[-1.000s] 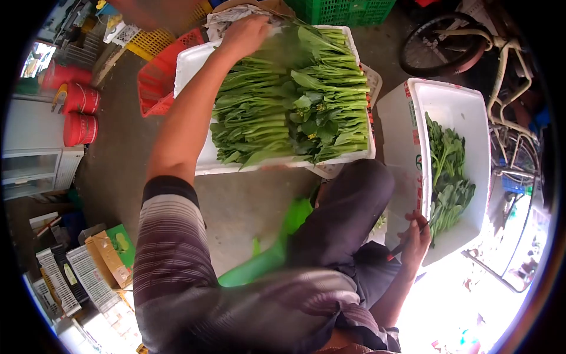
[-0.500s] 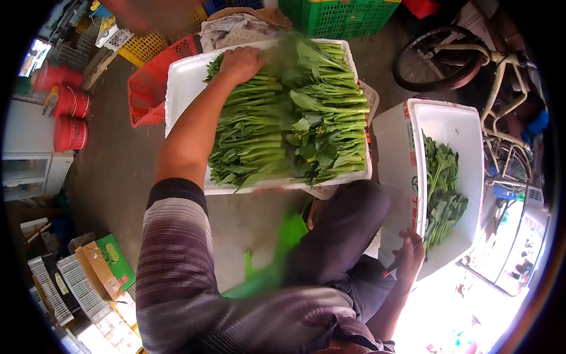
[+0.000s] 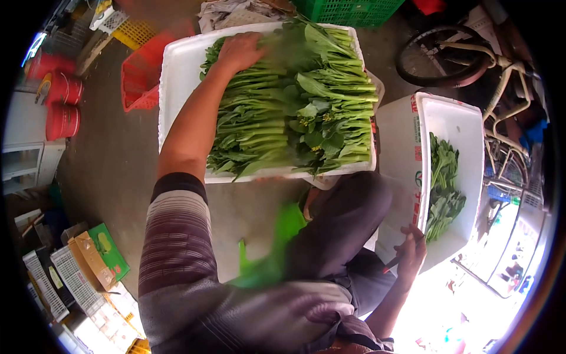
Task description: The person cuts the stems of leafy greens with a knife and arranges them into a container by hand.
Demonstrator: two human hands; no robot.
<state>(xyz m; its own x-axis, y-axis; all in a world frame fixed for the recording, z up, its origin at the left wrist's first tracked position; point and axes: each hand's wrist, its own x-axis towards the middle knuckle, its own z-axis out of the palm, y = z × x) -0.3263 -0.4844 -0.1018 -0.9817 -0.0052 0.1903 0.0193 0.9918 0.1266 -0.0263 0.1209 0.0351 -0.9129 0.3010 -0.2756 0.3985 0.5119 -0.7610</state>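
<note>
A white foam box (image 3: 177,94) in front of me holds choy sum (image 3: 253,127) in two rows, stems toward the right, with small yellow flowers in the right row. My left hand (image 3: 242,52) lies on the far end of the left row, its fingers curled around the leafy stems and partly lost in a blurred patch. Low on the right, my right hand (image 3: 411,253) is closed around a slim dark tool (image 3: 391,264) with a red end, its kind unclear. That hand is beside a second white foam box (image 3: 457,115), where loose choy sum (image 3: 443,183) lies.
A red crate (image 3: 138,79) stands left of the full box, and a green crate (image 3: 351,10) is behind it. A bicycle (image 3: 498,62) is at the far right. Red buckets (image 3: 62,121) stand at left, with cartons (image 3: 91,259) below. Something green and blurred (image 3: 274,253) is beside my legs.
The view has shifted, so the full box sits higher in the picture. My left hand remains at the far end of the left row, and my right hand still holds the dark tool.
</note>
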